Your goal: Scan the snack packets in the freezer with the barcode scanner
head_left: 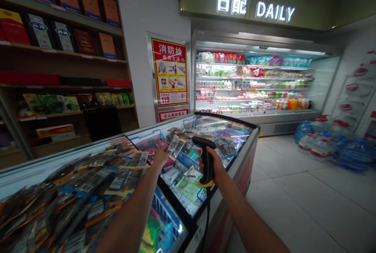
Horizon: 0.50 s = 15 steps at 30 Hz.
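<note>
My right hand (pixel 217 166) is wrapped round the grip of a black and yellow barcode scanner (pixel 208 167), its head angled up to the left and its cord hanging down. My left hand (pixel 161 156) pinches the edge of a small flat snack packet (pixel 176 143) with a printed label, just left of the scanner. Both hands are above the glass top of a chest freezer (pixel 192 206). A large pile of dark packets (pixel 79 186) covers the glass on the left, and more packets (pixel 226 145) lie beyond the scanner.
Under the glass are blue baskets (pixel 188 160) and bagged goods. Shelves with boxed goods (pixel 63 35) stand left. A lit refrigerated display (pixel 252 84) is at the back. Large water bottles (pixel 357 153) stand on the tiled floor (pixel 282 190) at right.
</note>
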Motion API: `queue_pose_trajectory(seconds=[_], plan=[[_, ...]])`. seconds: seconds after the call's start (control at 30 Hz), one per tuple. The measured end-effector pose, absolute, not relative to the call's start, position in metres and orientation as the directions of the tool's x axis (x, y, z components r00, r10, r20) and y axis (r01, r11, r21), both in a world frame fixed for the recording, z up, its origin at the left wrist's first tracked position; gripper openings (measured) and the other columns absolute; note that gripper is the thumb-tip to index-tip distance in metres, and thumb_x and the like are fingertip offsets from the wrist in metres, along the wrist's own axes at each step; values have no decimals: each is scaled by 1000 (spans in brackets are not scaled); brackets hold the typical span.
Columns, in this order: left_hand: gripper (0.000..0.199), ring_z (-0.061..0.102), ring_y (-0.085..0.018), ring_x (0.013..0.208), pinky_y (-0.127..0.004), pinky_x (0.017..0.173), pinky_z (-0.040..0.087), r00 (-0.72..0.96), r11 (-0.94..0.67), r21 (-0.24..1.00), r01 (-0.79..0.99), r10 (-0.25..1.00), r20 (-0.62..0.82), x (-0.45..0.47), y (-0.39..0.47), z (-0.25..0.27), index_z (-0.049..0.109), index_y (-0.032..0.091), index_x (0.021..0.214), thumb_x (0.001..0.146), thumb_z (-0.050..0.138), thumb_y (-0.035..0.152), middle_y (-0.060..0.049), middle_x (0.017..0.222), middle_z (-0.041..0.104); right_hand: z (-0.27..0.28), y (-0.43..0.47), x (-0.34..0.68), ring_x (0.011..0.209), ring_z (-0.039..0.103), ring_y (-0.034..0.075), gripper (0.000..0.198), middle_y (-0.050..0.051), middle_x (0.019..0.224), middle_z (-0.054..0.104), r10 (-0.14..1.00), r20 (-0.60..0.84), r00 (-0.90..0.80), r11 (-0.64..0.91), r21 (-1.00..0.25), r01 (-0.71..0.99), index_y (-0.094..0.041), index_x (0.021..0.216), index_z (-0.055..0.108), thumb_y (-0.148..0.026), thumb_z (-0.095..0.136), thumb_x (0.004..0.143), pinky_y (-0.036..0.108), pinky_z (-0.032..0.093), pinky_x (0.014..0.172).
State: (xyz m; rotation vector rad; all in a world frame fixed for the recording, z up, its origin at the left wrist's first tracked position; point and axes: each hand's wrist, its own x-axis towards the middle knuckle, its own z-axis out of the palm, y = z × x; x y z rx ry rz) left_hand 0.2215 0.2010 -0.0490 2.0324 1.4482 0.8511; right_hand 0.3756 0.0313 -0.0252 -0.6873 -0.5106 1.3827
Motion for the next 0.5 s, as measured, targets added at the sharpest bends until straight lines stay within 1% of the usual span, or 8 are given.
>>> queue_pose_trajectory(seconds=[0.1, 0.17, 0.3, 0.5], plan=[[28, 61, -17, 78, -22, 65, 42, 170, -253, 667, 701, 967, 188, 201, 201, -40, 62, 14, 93, 70, 45, 13, -5, 88, 68, -28, 33, 376, 36, 46, 9, 28, -1, 48, 53, 985, -77, 155, 58, -696, -716, -15, 68, 52, -43, 55, 68, 19, 37, 33], [29, 61, -18, 80, -23, 64, 42, 104, -197, 608, 769, 977, 185, 182, 200, -32, 62, 15, 94, 71, 45, 15, -6, 88, 68, -30, 34, 376, 36, 46, 9, 27, -1, 48, 53, 985, -81, 151, 55, -688, -724, -15, 69, 52, -42, 54, 68, 19, 37, 34], [31, 60, -23, 88, -27, 68, 43, -9, -100, 487, 868, 976, 216, 142, 198, -20, 63, 16, 95, 72, 42, 17, -10, 93, 67, -34, 36, 377, 37, 46, 9, 25, -2, 48, 52, 986, -74, 149, 59, -681, -730, -16, 73, 53, -40, 53, 69, 19, 37, 34], [33, 58, -30, 93, -36, 69, 45, -182, 79, 427, 901, 961, 207, 107, 192, -12, 58, 12, 100, 74, 39, 19, -19, 102, 62, -35, 36, 376, 37, 46, 9, 25, -1, 48, 52, 986, -60, 153, 68, -696, -715, -15, 72, 53, -39, 51, 71, 19, 37, 34]])
